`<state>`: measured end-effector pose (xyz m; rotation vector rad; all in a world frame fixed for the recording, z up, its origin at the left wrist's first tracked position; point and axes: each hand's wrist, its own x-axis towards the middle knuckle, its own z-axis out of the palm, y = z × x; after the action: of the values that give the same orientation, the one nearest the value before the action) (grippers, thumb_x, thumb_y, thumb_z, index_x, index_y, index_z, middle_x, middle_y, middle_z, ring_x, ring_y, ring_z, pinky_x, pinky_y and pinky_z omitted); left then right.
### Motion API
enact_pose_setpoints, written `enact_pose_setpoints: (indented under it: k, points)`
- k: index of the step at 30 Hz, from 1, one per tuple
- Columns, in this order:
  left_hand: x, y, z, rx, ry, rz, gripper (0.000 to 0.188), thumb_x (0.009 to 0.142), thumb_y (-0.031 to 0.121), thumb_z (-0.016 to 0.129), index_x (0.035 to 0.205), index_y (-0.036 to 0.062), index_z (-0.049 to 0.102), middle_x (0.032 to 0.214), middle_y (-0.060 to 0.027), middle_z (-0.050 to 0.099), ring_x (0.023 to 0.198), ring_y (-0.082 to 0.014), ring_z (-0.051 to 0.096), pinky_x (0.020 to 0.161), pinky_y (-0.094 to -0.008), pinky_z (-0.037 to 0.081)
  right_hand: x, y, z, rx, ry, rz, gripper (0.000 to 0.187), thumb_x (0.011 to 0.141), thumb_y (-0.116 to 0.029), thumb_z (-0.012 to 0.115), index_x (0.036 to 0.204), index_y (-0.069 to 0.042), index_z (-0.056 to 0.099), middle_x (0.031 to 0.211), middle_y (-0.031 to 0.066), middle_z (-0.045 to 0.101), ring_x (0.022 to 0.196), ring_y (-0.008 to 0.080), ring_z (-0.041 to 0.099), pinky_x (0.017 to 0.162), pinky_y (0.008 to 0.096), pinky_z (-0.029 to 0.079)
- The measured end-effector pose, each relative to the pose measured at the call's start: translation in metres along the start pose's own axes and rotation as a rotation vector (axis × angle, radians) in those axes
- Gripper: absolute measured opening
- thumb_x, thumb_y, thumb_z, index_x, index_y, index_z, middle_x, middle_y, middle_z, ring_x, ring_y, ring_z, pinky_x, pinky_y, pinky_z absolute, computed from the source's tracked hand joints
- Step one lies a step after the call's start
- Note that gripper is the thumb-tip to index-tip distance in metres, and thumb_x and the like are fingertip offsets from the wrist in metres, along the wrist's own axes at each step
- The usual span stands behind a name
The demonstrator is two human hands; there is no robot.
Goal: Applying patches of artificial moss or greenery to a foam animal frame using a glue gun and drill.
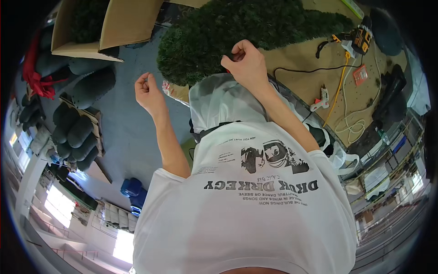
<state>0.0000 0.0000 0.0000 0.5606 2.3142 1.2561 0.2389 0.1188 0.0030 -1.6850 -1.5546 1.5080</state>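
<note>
A dense green artificial-foliage piece, long and tapering to the right, lies across the work table in front of me. My right hand is over its near edge, fingers curled toward the thumb; whatever they may pinch is too small to make out. A speck of red shows just below that thumb. Off to the left, my left hand hangs in the air above the grey floor, apart from the foliage. Its fingers are bent in against the thumb, and what they hold, if anything, is hidden.
A white glue gun lies on the brown table at right, among cords. Beyond it sits a yellow-black power tool. An open cardboard box with greenery stands far left. Dark rounded bundles are stacked on the left.
</note>
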Motion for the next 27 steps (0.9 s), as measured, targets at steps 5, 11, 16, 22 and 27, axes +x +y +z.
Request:
enact_pose_setpoints:
  k: [5, 11, 16, 22, 27]
  points:
    - [0.006, -0.031, -0.003, -0.434, 0.029, -0.339, 0.017, 0.104, 0.013, 0.063, 0.114, -0.0005, 0.062, 0.069, 0.0056, 0.038, 0.059, -0.0064, 0.033, 0.06, -0.0277, 0.036, 0.003, -0.002, 0.004, -0.047, 0.076, -0.099, 0.031, 0.078, -0.021, 0.081, 0.09, -0.001, 0.061, 0.073, 0.0102, 0.065, 0.066, 0.02, 0.064, 0.065, 0.0342, 0.054]
    - [-0.013, -0.033, -0.015, -0.646, 0.025, -0.473, 0.014, 0.107, 0.016, 0.059, 0.105, 0.0018, 0.06, 0.069, 0.004, 0.043, 0.059, -0.0064, 0.033, 0.062, -0.0269, 0.038, 0.007, -0.014, -0.017, -0.312, -0.069, -0.143, 0.028, 0.083, -0.02, 0.081, 0.091, -0.001, 0.062, 0.075, 0.0114, 0.068, 0.069, 0.0265, 0.068, 0.068, 0.0357, 0.056]
    - [-0.017, -0.039, -0.022, -0.661, 0.04, -0.459, 0.015, 0.107, 0.016, 0.059, 0.104, 0.0021, 0.06, 0.071, 0.0047, 0.043, 0.06, -0.0063, 0.033, 0.062, -0.0274, 0.038, 0.024, -0.071, -0.028, -0.465, 0.006, -0.487, 0.023, 0.093, -0.018, 0.071, 0.109, -0.002, 0.067, 0.115, 0.0095, 0.073, 0.103, 0.0299, 0.07, 0.09, 0.0423, 0.056]
    - [-0.016, -0.04, -0.02, -0.679, 0.002, -0.462, 0.016, 0.107, 0.018, 0.059, 0.107, 0.0017, 0.059, 0.072, 0.0045, 0.037, 0.062, -0.0076, 0.033, 0.066, -0.0299, 0.041, 0.069, -0.048, -0.013, -0.86, -0.071, -1.002, 0.035, 0.098, -0.023, 0.066, 0.127, -0.004, 0.066, 0.139, 0.012, 0.064, 0.135, 0.0306, 0.055, 0.119, 0.0487, 0.038]
    - [-0.021, -0.016, -0.036, -0.744, -0.009, -0.46, 0.024, 0.11, 0.025, 0.054, 0.109, 0.0018, 0.058, 0.075, 0.0026, 0.034, 0.064, -0.0099, 0.032, 0.071, -0.0333, 0.043, 0.022, -0.063, -0.059, -0.486, -0.404, -0.634, 0.027, 0.094, -0.009, 0.072, 0.12, -0.003, 0.069, 0.108, 0.0112, 0.074, 0.101, 0.0297, 0.072, 0.092, 0.0372, 0.057]
